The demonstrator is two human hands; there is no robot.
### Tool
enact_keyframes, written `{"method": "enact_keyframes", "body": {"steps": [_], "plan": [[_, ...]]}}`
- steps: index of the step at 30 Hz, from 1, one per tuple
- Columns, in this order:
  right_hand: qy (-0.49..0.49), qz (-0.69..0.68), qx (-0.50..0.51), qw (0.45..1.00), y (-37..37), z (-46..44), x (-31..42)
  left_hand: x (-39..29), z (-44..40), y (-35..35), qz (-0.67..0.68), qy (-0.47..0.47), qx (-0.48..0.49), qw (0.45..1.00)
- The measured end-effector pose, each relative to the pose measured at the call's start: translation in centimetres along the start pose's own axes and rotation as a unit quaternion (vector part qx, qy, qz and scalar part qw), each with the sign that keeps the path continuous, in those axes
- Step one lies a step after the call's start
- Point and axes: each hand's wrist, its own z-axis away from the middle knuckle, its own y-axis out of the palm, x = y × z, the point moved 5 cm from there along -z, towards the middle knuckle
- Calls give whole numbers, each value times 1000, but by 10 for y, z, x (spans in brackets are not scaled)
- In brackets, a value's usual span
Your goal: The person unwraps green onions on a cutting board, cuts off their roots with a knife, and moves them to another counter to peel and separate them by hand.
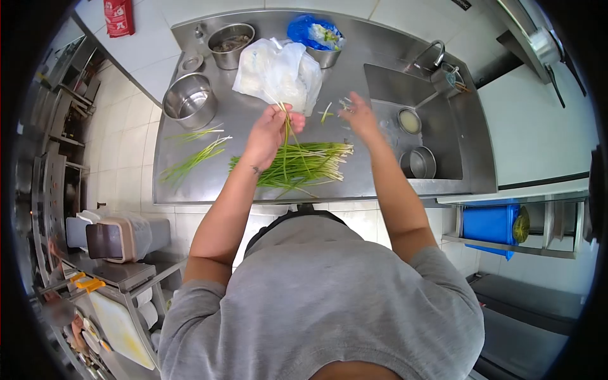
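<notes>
My left hand [273, 126] is closed around a few thin spring onions [286, 136], their pale ends pointing up past the fingers and green stalks hanging below. Under and beside it, a big bunch of spring onions [304, 166] lies on the steel counter, white ends to the right. My right hand [362, 118] is above the counter near the sink, fingers apart, beside small whitish trimmings [345, 103]. A short green and white piece [326, 113] lies between the hands. Two smaller groups of spring onions [201, 157] rest on the left.
White plastic bags [278, 71] sit behind my left hand. Around them stand an empty-looking steel pot [190, 101], a filled pot [231, 45] and a bowl with a blue bag [315, 33]. The sink [446, 142] on the right holds metal vessels [419, 163].
</notes>
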Motion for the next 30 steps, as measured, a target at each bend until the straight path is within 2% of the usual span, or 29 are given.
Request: {"method": "enact_keyframes", "body": {"steps": [1,3,5,9,11,14,21,24,25,28,29,30], "plan": [[-3,37,-2,999,14,12,8,-2,-2,-4,-26,28,-25,999],[4,-53,114,992,53,41,34,-3,-3,-7,-66,84,-48,993],[-9,-90,165,982,87,59,43,-6,-4,-4,-93,146,-43,984],[-19,-65,202,977,99,84,52,-15,3,-14,-18,164,-74,983],[-9,-59,187,981,92,92,50,-29,9,-29,7,199,-89,976],[-8,-14,171,985,77,101,40,-50,21,-45,87,197,-126,968],[-11,65,150,987,60,110,28,-65,41,-69,177,211,-112,955],[-152,135,35,978,56,111,51,-68,43,-68,170,217,-118,954],[-147,126,40,980,56,111,57,-69,44,-70,165,219,-125,953],[-132,102,48,985,49,112,66,-91,43,-110,-99,242,-162,951],[-130,101,42,986,42,112,64,-97,42,-133,-253,237,-179,921],[-129,99,34,986,35,111,63,-99,42,-151,-382,190,-194,884]]}}
